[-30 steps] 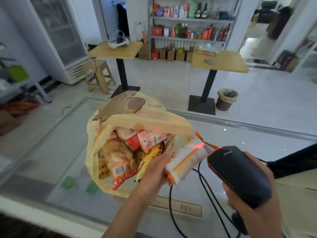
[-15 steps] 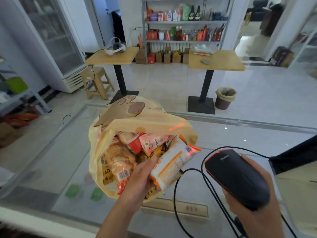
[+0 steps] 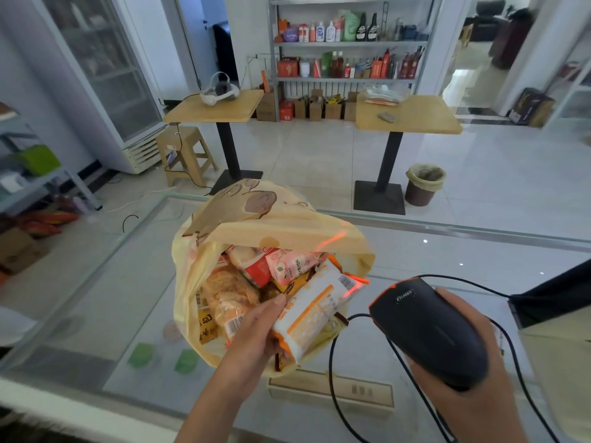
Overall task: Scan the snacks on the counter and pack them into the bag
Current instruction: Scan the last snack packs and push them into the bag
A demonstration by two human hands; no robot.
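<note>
A yellow plastic bag (image 3: pixel 287 231) stands open on the glass counter (image 3: pixel 431 251), filled with several snack packets (image 3: pixel 256 273). My left hand (image 3: pixel 256 330) grips a white and orange snack packet (image 3: pixel 315 310) at the bag's right mouth, its barcode end up. A red scan line glows on that end and on the bag's folded rim. My right hand (image 3: pixel 473 388) holds a black barcode scanner (image 3: pixel 428 330) to the right of the bag, its nose toward the packet. The scanner's black cable (image 3: pixel 335 372) loops over the counter.
The counter's far glass edge (image 3: pixel 447 227) runs behind the bag. A dark device (image 3: pixel 553 295) and a beige box (image 3: pixel 563 362) sit at the right edge. Beyond the counter stand two wooden tables (image 3: pixel 409 115), a stool (image 3: pixel 185 151), a bin (image 3: pixel 425 183) and stocked shelves (image 3: pixel 348 43).
My left hand has carried the white and orange packet left and down into the bag's mouth. The scanner in my right hand has stayed beside it, with the red line now on the bag's rim.
</note>
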